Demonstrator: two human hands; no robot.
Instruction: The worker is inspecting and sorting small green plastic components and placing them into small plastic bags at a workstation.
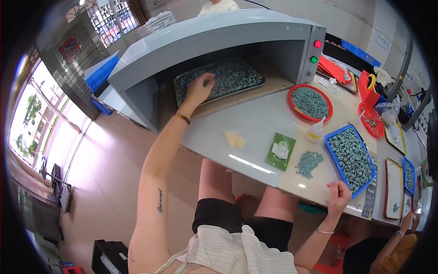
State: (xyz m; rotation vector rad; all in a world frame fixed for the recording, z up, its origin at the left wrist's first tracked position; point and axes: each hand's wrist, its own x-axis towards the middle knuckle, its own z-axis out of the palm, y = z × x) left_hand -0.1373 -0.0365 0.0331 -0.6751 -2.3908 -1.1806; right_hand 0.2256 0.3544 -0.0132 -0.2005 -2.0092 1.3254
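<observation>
My left hand reaches into a grey box-shaped machine, over a dark tray full of small green-grey stones. Its fingers are curled together near the stones; anything between them is hidden. By the table's front edge is my right hand, closed, at the near corner of a blue tray heaped with greenish stones. What that hand may hold cannot be made out. A loose pile of small green stones lies left of the blue tray, beside a green pad with white material.
A round red tray of stones, a small plastic bottle and a yellowish scrap are on the table. Red and green buttons sit on the machine's right side. A co-worker's hands are at the far right.
</observation>
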